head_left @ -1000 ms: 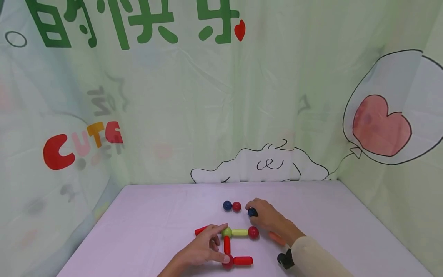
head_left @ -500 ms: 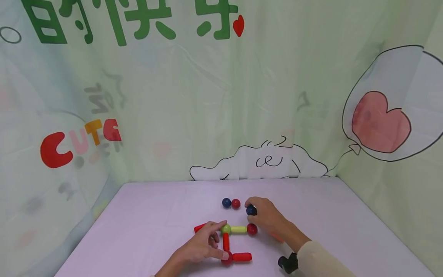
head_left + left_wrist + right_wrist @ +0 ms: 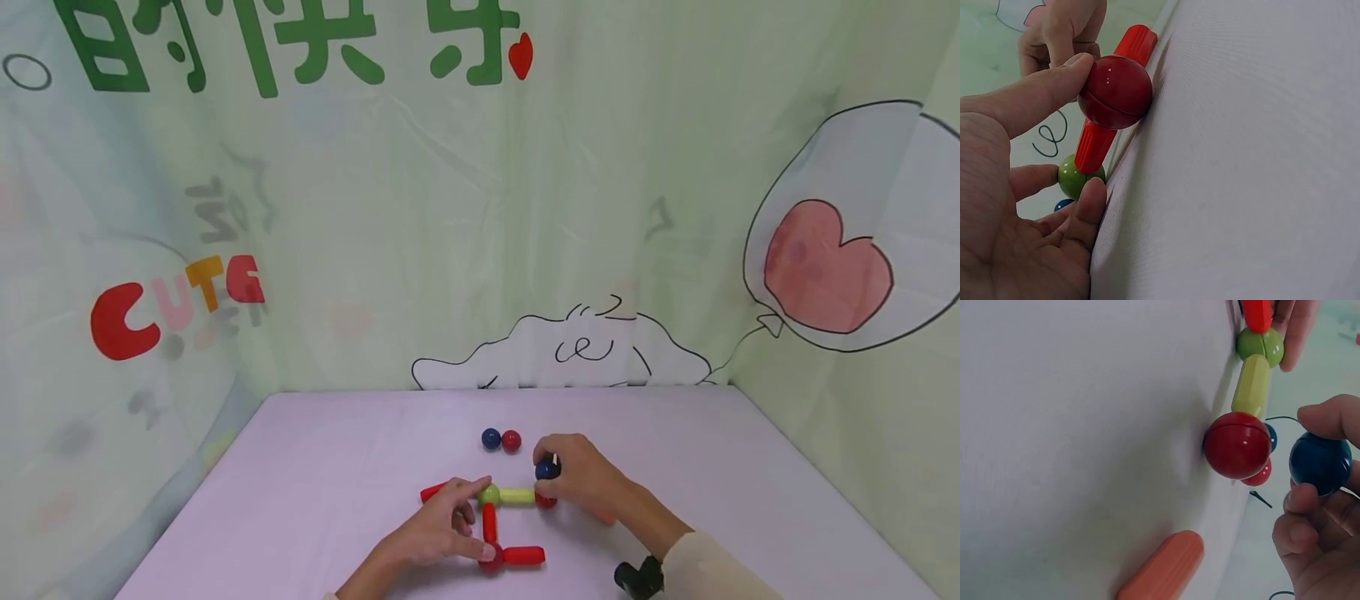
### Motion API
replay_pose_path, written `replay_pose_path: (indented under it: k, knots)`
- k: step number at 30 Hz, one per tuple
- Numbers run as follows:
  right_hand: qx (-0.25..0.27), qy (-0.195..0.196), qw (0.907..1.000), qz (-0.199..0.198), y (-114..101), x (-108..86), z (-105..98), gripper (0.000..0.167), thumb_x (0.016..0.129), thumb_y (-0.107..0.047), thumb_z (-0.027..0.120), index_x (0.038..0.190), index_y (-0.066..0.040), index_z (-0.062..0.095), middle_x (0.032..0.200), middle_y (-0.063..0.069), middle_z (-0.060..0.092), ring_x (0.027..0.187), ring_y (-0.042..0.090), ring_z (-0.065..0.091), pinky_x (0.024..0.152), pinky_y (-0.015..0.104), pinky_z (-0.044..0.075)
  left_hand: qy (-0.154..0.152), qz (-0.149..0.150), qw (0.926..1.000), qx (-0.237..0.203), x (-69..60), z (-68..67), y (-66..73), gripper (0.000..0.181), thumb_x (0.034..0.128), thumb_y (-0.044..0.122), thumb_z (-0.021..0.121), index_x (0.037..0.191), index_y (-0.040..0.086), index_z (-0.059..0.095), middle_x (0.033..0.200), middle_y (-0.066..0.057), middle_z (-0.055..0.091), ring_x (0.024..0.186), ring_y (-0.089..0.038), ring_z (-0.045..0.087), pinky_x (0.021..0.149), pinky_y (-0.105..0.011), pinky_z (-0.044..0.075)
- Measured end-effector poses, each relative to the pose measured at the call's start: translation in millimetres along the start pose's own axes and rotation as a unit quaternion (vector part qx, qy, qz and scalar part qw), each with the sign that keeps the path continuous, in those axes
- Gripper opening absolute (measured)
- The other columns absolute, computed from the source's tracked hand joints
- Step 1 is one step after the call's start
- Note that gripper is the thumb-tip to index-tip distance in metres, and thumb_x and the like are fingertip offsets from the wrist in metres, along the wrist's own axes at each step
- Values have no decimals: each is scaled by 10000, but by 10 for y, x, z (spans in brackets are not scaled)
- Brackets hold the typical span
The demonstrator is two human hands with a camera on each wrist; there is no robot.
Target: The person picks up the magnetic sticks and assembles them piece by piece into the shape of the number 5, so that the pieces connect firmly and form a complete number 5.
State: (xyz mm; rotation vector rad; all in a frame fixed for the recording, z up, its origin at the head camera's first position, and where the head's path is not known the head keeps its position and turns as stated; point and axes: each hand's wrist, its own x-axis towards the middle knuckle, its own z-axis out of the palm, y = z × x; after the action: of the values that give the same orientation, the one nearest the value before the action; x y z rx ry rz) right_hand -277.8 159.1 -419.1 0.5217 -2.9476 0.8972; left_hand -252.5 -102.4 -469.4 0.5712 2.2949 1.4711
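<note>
Evidently, the right hand pinches a blue ball near the red ball on the yellow rod; the left hand lies spread. Likely light, hard and slippery, the blue ball wants fingertips around its middle.

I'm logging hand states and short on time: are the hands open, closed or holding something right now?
Left hand: open, touching a red ball and the green ball.
Right hand: closed, holding a blue ball.
</note>
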Motion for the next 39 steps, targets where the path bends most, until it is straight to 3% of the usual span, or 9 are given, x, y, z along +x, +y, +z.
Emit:
replay_pose_path:
  k: [6, 14, 21, 26, 32, 39]
  knots:
    - [-6, -627, 9976, -291, -23, -43, -52, 244, 776, -192, 876, 960, -165, 718, 886, -67, 625, 908, 185, 541, 771, 361, 555, 5, -105, 9999, -95, -15, 18, -3, 795, 811, 157, 860, 1513, 241, 495, 1162, -36, 511, 956, -227, 549, 728, -240, 517]
    - [-106, -1420, 9896, -175, -91, -142, -133, 217, 763, -221, 897, 918, -218, 745, 938, -71, 636, 957, 201, 531, 848, 427, 559, 2, -52, 10000, -37, -5, 8, 3, 806, 808, 153, 860, 1517, 242, 489, 1173, -38, 508, 963, -227, 545, 737, -236, 506]
    - [144, -1905, 9816, -8, -112, -232, -146, 268, 766, -73, 866, 967, -177, 724, 1016, -6, 614, 976, 232, 518, 763, 361, 586, 1, 27, 10000, -34, -4, 3, 3, 816, 801, 144, 862, 1520, 215, 484, 1180, -41, 503, 958, -224, 545, 737, -231, 506]
    - [372, -2167, 9755, -39, -102, -270, -139, 256, 766, -48, 857, 927, -169, 699, 937, -13, 606, 922, 209, 541, 695, 307, 568, -14, 14, 10000, -36, -6, 0, 5, 817, 803, 144, 862, 1522, 221, 482, 1170, -43, 505, 958, -223, 545, 732, -231, 507]
    - [324, -2378, 9708, -24, -101, -307, -124, 273, 739, -138, 907, 892, -188, 686, 873, -35, 600, 871, 172, 546, 730, 287, 546, -10, -32, 10000, -88, 0, 7, 5, 819, 815, 150, 854, 1531, 226, 463, 1161, -49, 511, 967, -228, 546, 740, -242, 512]
    - [369, -2442, 9690, 78, -103, -330, -85, 281, 734, -127, 909, 882, -188, 677, 839, -20, 604, 830, 165, 557, 706, 274, 539, 65, 1, 9999, -127, 10, 6, -17, 825, 831, 161, 844, 1548, 202, 436, 1151, -52, 529, 965, -229, 551, 748, -244, 515]
